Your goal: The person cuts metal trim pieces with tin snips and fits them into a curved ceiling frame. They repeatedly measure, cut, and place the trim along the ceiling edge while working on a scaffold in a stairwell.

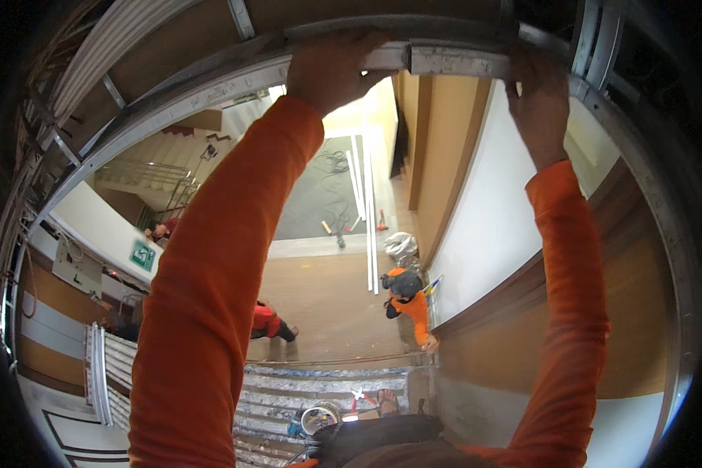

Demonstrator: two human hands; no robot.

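Observation:
Both my arms, in orange sleeves, reach up to a pale metal channel [234, 84] that runs across the top of the view. My left hand [327, 74] is closed over its edge, with the thumb pointing right beneath it. At the right, my right hand [541, 105] has its fingers curled over the end of a short metal channel piece [456, 62]. This piece meets or overlaps the longer channel between my hands; which of the two, I cannot tell. My fingertips are hidden behind the metal.
I am on a slatted platform [304, 382] high above the floor [327, 304]. On it lie a round container [318, 420] and a red-handled tool [362, 398]. Below are a person in orange [409, 300], another in red [267, 321], and long white strips [372, 234].

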